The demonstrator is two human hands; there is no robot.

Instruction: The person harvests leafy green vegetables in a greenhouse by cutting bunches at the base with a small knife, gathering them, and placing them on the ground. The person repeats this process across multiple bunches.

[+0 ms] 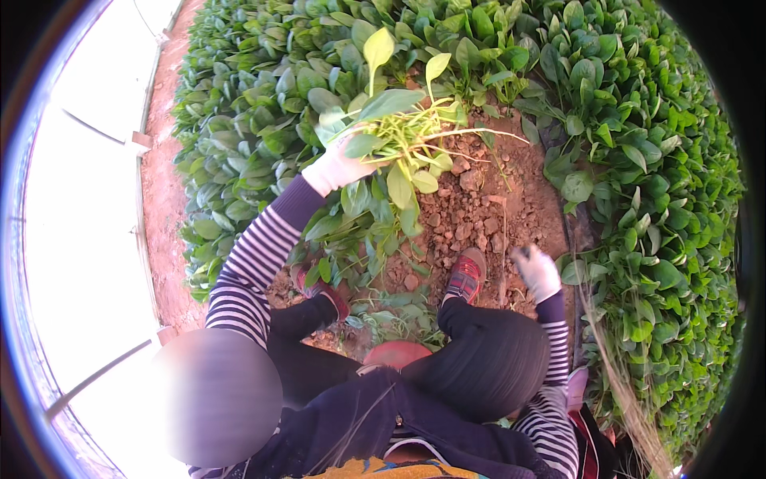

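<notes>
My left hand [338, 167], in a white glove, grips a bunch of leafy greens [395, 135] that looks like spinach. Pale stems and thin roots point right, and a few of its leaves are yellowed. Below the bunch, more green leaves hang over the soil. My right hand [538, 275], also gloved, is curled and blurred above the bare soil by my right knee. Something dark shows at its fingertips; whether this is a held thing or dirt is unclear. Just left of that hand is a thin, brownish L-shaped strip [503, 251], apart from the fingers.
Dense leafy crop [658, 239] grows ahead and on both sides. Clumpy reddish soil [473, 209] lies between my shoes. Loose greens [389, 314] are on the ground before a red object [398, 354] between my legs. Dry straw-like strands [628, 395] stand at right; a bright translucent wall [90, 197] runs left.
</notes>
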